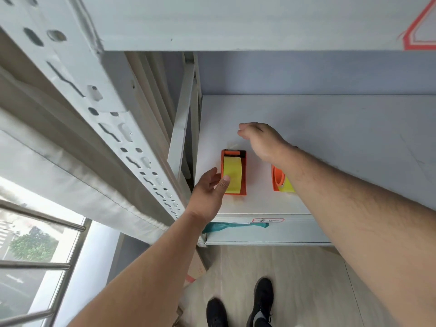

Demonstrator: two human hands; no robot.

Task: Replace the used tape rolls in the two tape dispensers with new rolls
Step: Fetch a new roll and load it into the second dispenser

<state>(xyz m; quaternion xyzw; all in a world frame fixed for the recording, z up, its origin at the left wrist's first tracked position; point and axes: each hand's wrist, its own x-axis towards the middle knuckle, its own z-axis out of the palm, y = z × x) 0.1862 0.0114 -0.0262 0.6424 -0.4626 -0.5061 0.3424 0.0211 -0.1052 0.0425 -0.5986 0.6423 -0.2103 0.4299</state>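
Two orange tape dispensers stand on a white shelf [330, 138]. The left dispenser [244, 171] carries a yellow tape roll [232, 173]. My left hand [208, 194] reaches up beside it, thumb resting on the roll and fingers straight along the dispenser's left side. The right dispenser [277, 178] also carries a yellow roll [287, 186], and my right forearm hides most of both. Behind and between the two dispensers, my right hand [259, 140] hovers over the shelf with its fingers curled under. Nothing shows in it.
A perforated white rack upright [113, 109] runs down the left, with a window [35, 244] beyond it. Another shelf board [236, 24] hangs overhead. Teal tape [233, 226] and a label [267, 220] mark the shelf's front edge. My black shoes [240, 305] stand on the floor below.
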